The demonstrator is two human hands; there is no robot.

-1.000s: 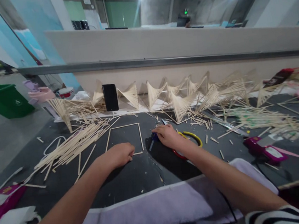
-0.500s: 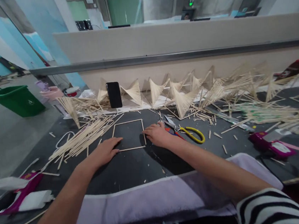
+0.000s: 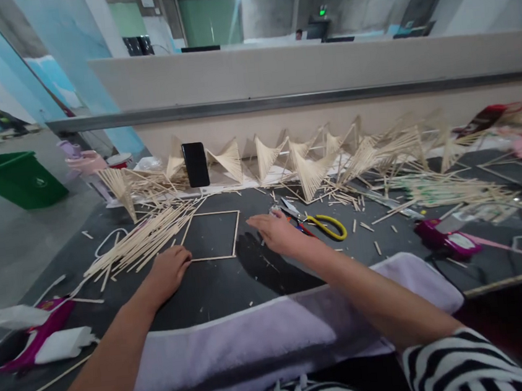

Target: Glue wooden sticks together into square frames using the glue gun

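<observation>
A square frame of thin wooden sticks (image 3: 214, 258) lies on the dark table. My left hand (image 3: 170, 271) has its fingers closed at the frame's lower left corner, and they cover that corner. To the right of the frame, my right hand (image 3: 271, 230) hovers above the table with fingers stretched out, holding nothing I can see and not touching the frame. Just beyond that hand lie scissors with yellow handles (image 3: 327, 227) and a red-handled tool (image 3: 306, 230), partly hidden. A pile of loose sticks (image 3: 136, 246) spreads behind my left hand.
Several twisted stick models (image 3: 309, 172) stand along the back near a black phone (image 3: 196, 165). Magenta devices lie at the left (image 3: 34, 344) and right (image 3: 450, 239). A lilac cloth (image 3: 258, 345) covers the front edge. Short stick offcuts are scattered about.
My right hand has come away from the frame's right side and lifted. The frame has shifted left and sits slightly skewed, with my left hand closing on its corner. The view has turned slightly.
</observation>
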